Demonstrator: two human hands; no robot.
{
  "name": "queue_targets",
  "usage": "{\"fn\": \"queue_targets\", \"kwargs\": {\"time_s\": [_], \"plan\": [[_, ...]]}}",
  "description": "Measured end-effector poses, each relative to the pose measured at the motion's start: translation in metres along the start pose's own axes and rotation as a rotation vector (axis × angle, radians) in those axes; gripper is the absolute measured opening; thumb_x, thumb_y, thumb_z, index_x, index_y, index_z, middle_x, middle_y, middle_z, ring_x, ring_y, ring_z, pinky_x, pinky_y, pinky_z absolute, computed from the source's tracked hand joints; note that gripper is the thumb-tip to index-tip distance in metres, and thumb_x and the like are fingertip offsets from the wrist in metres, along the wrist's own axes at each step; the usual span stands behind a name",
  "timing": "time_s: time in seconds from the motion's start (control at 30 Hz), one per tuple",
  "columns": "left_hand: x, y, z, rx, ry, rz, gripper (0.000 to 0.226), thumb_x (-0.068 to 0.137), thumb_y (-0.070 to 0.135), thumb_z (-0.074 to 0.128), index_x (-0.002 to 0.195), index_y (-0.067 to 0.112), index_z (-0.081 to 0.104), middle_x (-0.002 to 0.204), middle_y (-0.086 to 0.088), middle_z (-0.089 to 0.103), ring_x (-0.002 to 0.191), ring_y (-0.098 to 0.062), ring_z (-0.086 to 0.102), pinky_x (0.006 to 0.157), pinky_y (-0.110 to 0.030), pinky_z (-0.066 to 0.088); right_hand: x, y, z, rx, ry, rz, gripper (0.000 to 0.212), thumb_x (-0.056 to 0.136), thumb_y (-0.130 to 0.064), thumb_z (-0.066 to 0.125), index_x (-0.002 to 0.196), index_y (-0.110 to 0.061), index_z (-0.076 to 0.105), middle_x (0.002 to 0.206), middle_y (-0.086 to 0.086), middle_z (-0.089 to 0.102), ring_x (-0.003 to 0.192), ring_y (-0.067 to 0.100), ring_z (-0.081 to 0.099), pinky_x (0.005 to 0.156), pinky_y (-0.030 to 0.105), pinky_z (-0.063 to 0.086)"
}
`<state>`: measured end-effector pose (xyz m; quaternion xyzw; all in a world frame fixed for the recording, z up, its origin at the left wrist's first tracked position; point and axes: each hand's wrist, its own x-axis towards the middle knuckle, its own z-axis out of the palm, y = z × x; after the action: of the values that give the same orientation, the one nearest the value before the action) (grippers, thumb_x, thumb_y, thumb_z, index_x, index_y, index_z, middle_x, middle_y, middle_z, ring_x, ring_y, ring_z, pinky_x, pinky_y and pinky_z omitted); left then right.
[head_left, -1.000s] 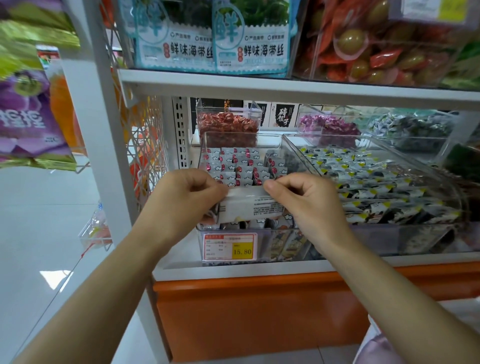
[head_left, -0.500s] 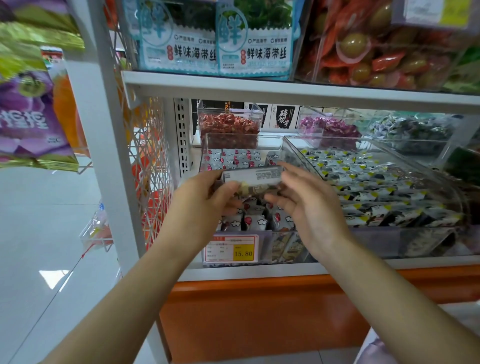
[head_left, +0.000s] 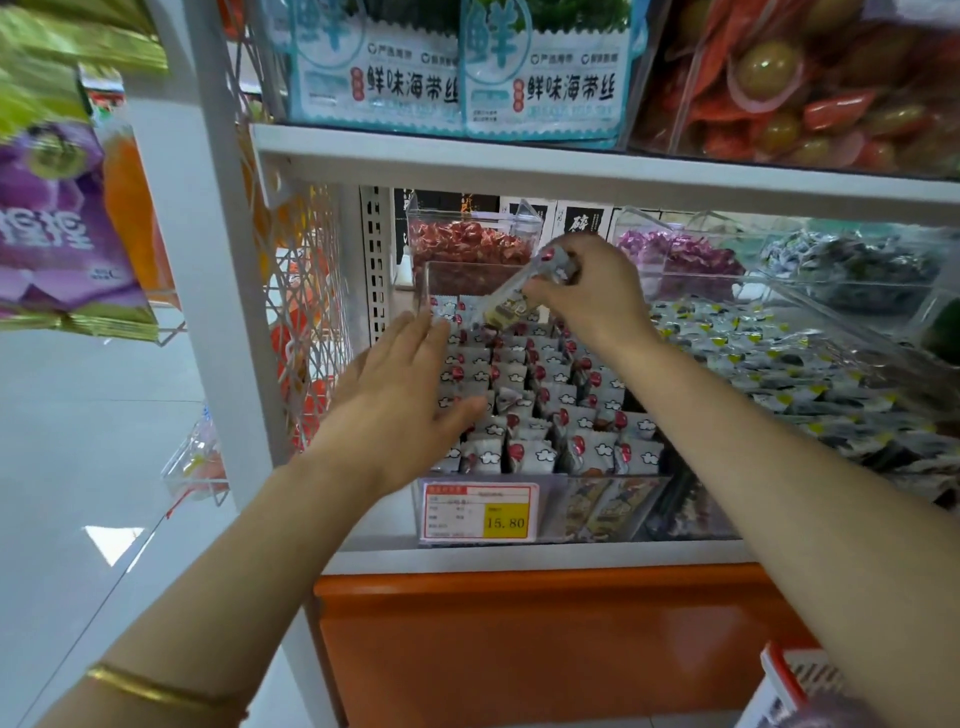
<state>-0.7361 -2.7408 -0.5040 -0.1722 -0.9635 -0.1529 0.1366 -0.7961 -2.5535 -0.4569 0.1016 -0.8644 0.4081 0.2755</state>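
Note:
My right hand pinches a small snack packet by its upper end, holding it tilted above the back of a clear plastic bin. The bin is filled with rows of several grey-and-red wrapped snacks. My left hand hovers flat with straight fingers over the bin's left side, holding nothing. A gold bangle sits on the left wrist.
A price tag reading 15.80 is on the bin's front. A neighbouring bin of yellow-marked packets lies to the right, red candies and purple candies behind. The white shelf above carries seaweed packs. A wire rack stands left.
The packet, held by both hands a second ago, now hangs from my right hand alone, farther back over the bin. My left hand has let go and spread flat.

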Motion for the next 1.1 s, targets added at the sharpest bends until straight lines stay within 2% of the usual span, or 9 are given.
{"fn": "queue_targets", "kwargs": {"time_s": [0.07, 0.17, 0.33, 0.53, 0.67, 0.73, 0.87, 0.97, 1.1], "plan": [[0.001, -0.002, 0.001, -0.041, 0.004, 0.004, 0.080, 0.089, 0.057, 0.038, 0.150, 0.020, 0.002, 0.158, 0.004, -0.002, 0.144, -0.011, -0.007, 0.118, -0.038, 0.004, 0.011, 0.000, 0.007, -0.123, -0.099, -0.097, 0.027, 0.081, -0.016, 0.071, 0.103, -0.003, 0.062, 0.096, -0.001, 0.056, 0.085, 0.009, 0.047, 0.060, 0.013, 0.032], [0.001, -0.003, 0.002, -0.077, -0.007, 0.013, 0.081, 0.088, 0.058, 0.037, 0.150, 0.021, 0.002, 0.158, 0.005, -0.003, 0.143, -0.009, -0.008, 0.118, -0.037, 0.003, 0.020, 0.000, 0.019, -0.226, -0.242, -0.140, 0.026, 0.079, -0.016, 0.073, 0.096, 0.000, 0.062, 0.092, 0.007, 0.057, 0.081, 0.014, 0.047, 0.061, 0.024, 0.029], [0.001, -0.003, 0.002, -0.137, -0.018, 0.013, 0.082, 0.088, 0.056, 0.041, 0.150, 0.020, 0.002, 0.158, 0.005, -0.004, 0.143, -0.009, -0.009, 0.118, -0.037, 0.003, 0.024, -0.002, 0.039, -0.348, -0.414, -0.136, 0.033, 0.082, -0.023, 0.071, 0.108, -0.006, 0.060, 0.102, 0.005, 0.057, 0.091, 0.017, 0.050, 0.073, 0.026, 0.035], [0.001, -0.004, 0.003, -0.186, -0.003, 0.030, 0.083, 0.088, 0.054, 0.045, 0.150, 0.019, 0.003, 0.158, 0.005, -0.003, 0.143, -0.007, -0.008, 0.115, -0.030, -0.001, 0.025, 0.003, 0.048, -0.506, -0.617, -0.116, 0.017, 0.094, -0.016, 0.050, 0.108, -0.015, 0.058, 0.110, 0.000, 0.060, 0.095, 0.014, 0.052, 0.081, 0.030, 0.040], [0.001, -0.004, 0.003, -0.202, -0.010, 0.028, 0.084, 0.088, 0.054, 0.046, 0.150, 0.020, 0.002, 0.158, 0.006, -0.005, 0.143, -0.008, -0.007, 0.113, -0.027, -0.001, 0.041, 0.005, 0.048, -0.379, -0.504, -0.044, 0.013, 0.090, -0.005, 0.051, 0.095, -0.016, 0.054, 0.104, 0.004, 0.061, 0.091, 0.016, 0.054, 0.072, 0.026, 0.039], [0.000, -0.003, 0.003, -0.205, -0.013, 0.022, 0.084, 0.087, 0.054, 0.046, 0.150, 0.020, 0.002, 0.158, 0.006, -0.004, 0.143, -0.009, -0.006, 0.115, -0.030, 0.002, 0.047, 0.008, 0.050, -0.387, -0.424, -0.037, 0.015, 0.089, -0.004, 0.054, 0.096, -0.017, 0.059, 0.104, 0.004, 0.063, 0.095, 0.019, 0.058, 0.079, 0.029, 0.044], [0.000, -0.003, 0.003, -0.197, -0.012, 0.024, 0.085, 0.088, 0.054, 0.047, 0.150, 0.021, 0.000, 0.158, 0.007, -0.005, 0.143, -0.009, -0.006, 0.114, -0.029, 0.001, 0.050, 0.012, 0.063, -0.566, -0.503, -0.101, 0.015, 0.084, -0.022, 0.068, 0.098, -0.016, 0.071, 0.109, 0.001, 0.068, 0.110, 0.020, 0.056, 0.097, 0.036, 0.044], [0.000, -0.004, 0.003, -0.198, 0.001, 0.030, 0.085, 0.088, 0.053, 0.048, 0.150, 0.020, 0.000, 0.158, 0.007, -0.005, 0.143, -0.008, -0.006, 0.112, -0.026, -0.001, 0.049, 0.010, 0.070, -0.687, -0.457, -0.176, 0.011, 0.082, -0.024, 0.070, 0.091, -0.018, 0.071, 0.112, 0.003, 0.065, 0.121, 0.026, 0.047, 0.097, 0.042, 0.044], [0.000, -0.005, 0.005, -0.226, 0.020, 0.039, 0.085, 0.088, 0.053, 0.049, 0.150, 0.021, 0.001, 0.158, 0.008, -0.004, 0.143, -0.008, -0.005, 0.110, -0.023, -0.001, 0.049, 0.007, 0.057, -0.414, -0.331, -0.128, 0.010, 0.090, -0.016, 0.058, 0.091, -0.009, 0.065, 0.099, 0.006, 0.065, 0.092, 0.019, 0.060, 0.086, 0.034, 0.049]]}}
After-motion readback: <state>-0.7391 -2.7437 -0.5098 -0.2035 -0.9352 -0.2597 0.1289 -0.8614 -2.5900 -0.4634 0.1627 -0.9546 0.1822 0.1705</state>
